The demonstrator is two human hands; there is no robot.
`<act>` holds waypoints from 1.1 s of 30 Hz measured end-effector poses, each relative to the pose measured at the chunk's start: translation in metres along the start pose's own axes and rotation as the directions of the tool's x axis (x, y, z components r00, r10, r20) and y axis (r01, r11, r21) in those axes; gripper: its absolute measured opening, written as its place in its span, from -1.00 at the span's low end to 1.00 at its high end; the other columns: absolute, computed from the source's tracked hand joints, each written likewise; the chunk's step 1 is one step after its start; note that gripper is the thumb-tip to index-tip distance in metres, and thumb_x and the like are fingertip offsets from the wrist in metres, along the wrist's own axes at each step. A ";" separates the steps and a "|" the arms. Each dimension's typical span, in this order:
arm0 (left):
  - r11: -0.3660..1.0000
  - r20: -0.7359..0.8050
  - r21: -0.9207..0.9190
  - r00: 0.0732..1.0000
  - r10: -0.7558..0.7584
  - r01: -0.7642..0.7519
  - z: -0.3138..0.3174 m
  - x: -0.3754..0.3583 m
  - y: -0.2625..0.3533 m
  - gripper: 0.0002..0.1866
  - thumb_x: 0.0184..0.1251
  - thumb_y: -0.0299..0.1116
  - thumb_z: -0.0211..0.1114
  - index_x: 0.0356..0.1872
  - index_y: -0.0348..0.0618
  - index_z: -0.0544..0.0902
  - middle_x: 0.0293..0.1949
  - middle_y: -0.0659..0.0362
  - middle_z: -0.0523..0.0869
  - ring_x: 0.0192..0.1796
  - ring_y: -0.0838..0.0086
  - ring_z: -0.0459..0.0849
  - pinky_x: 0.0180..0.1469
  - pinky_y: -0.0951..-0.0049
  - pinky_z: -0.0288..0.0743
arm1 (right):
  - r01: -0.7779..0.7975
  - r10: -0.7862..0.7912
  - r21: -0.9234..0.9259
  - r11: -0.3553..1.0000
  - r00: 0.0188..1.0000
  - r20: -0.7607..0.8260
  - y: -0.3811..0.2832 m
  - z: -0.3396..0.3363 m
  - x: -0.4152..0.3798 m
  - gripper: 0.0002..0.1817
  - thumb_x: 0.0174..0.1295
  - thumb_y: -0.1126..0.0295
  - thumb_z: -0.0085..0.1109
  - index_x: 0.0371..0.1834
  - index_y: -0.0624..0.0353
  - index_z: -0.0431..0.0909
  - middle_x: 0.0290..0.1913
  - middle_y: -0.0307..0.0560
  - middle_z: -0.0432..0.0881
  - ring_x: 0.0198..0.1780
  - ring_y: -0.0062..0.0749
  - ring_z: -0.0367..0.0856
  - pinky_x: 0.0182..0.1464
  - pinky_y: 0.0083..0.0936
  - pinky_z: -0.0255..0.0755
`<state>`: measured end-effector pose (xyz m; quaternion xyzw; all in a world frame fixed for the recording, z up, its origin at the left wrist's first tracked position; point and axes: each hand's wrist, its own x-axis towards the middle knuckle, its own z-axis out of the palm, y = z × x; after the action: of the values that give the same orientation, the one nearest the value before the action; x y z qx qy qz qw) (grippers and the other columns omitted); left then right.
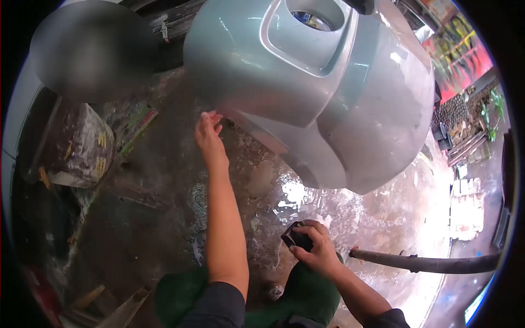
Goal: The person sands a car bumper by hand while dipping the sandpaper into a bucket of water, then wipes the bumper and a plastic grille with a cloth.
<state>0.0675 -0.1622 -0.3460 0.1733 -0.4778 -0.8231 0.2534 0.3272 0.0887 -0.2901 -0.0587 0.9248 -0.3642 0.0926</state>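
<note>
A large silver-grey bumper (262, 71), curved, with a round opening in a recess, fills the upper middle. My left hand (209, 131) is at its lower left edge, fingers a little bent and apart, with nothing seen in them. In front of my knee, my right hand (317, 249) is closed around a small black block (301, 239) with flat, thin edges. The block is well below the bumper, and my fingers hide part of it.
The floor (262, 175) is wet and shiny. A stained bucket (82, 145) stands at left. From the right, a thick pole (426, 263) reaches in near my right forearm. Wood scraps (123, 309) lie at lower left, plants (492, 112) at far right.
</note>
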 end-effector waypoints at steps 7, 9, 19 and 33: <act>0.945 -0.203 0.063 0.931 -0.302 0.321 0.001 -0.120 -0.023 -0.67 0.51 -0.03 0.20 -0.09 -0.09 0.63 -0.17 0.25 0.62 -0.15 0.52 0.58 -0.03 0.36 0.48 | -0.575 0.469 0.703 0.419 0.800 0.375 -0.054 -0.017 0.015 -0.57 0.26 0.41 0.22 0.22 0.17 0.51 0.06 -0.15 0.61 0.07 -0.43 0.55 0.15 -0.44 0.43; 0.857 -0.121 0.185 0.877 -0.466 0.481 -0.017 -0.152 0.000 -0.70 0.55 -0.08 0.16 -0.09 -0.10 0.64 -0.16 0.25 0.65 -0.09 0.54 0.61 -0.02 0.42 0.49 | -0.583 0.485 0.765 0.274 0.771 0.413 -0.066 -0.017 0.022 -0.65 0.29 0.41 0.15 0.15 0.16 0.53 -0.04 -0.19 0.63 -0.03 -0.46 0.58 0.07 -0.45 0.45; 0.845 -0.351 0.217 0.847 -0.400 0.489 -0.113 -0.168 0.267 -0.64 0.54 -0.05 0.21 0.04 -0.13 0.65 0.00 0.21 0.73 0.08 0.52 0.66 0.10 0.42 0.50 | -0.769 0.436 0.637 0.058 0.593 0.677 -0.259 -0.058 0.069 -0.84 0.40 0.32 0.13 -0.04 0.08 0.56 -0.17 -0.27 0.61 -0.15 -0.48 0.59 -0.05 -0.49 0.47; 0.609 -0.504 0.716 0.856 0.112 0.341 -0.278 -0.007 0.490 -0.36 0.25 -0.30 0.47 0.32 -0.30 0.48 0.22 -0.04 0.60 0.28 0.16 0.54 0.34 0.23 0.37 | 0.432 -0.480 0.210 0.877 0.814 0.328 -0.581 0.056 0.192 -0.61 0.26 0.34 0.29 0.14 0.16 0.58 0.21 0.24 0.58 0.26 0.05 0.55 0.24 -0.18 0.46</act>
<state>0.3431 -0.5560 -0.0513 0.5050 -0.6925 -0.4700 0.2110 0.1752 -0.4049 0.0424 -0.3406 0.8243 -0.4154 0.1787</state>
